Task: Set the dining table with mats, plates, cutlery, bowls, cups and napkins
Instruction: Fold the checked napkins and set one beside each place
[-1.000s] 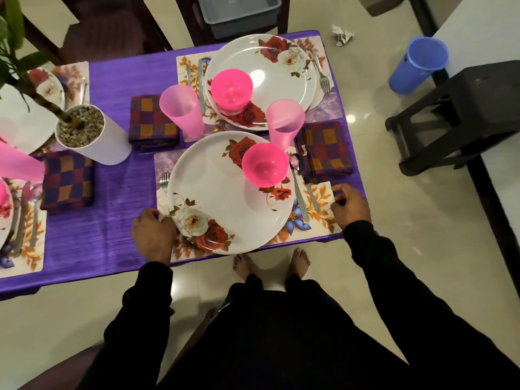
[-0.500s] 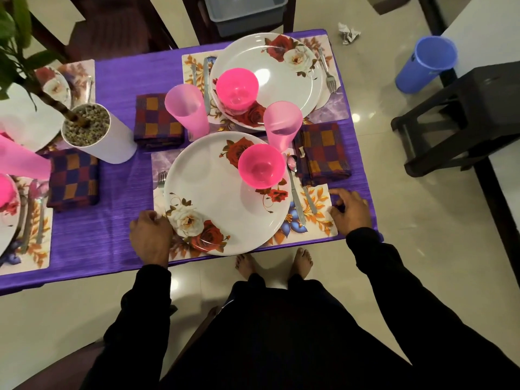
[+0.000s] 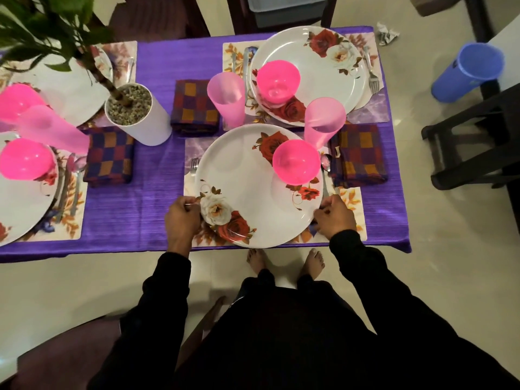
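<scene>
Plate (image 3: pixel 242 190) with roses lies on a floral mat (image 3: pixel 353 209) at the counter's near edge, each side under a grip: the left hand (image 3: pixel 181 219) curls on its left rim, the right hand (image 3: pixel 336 216) on its right rim. A pink bowl (image 3: pixel 295 161) sits on the plate; a pink cup (image 3: pixel 323 121) and checked napkin (image 3: pixel 357 156) stand beyond.
</scene>
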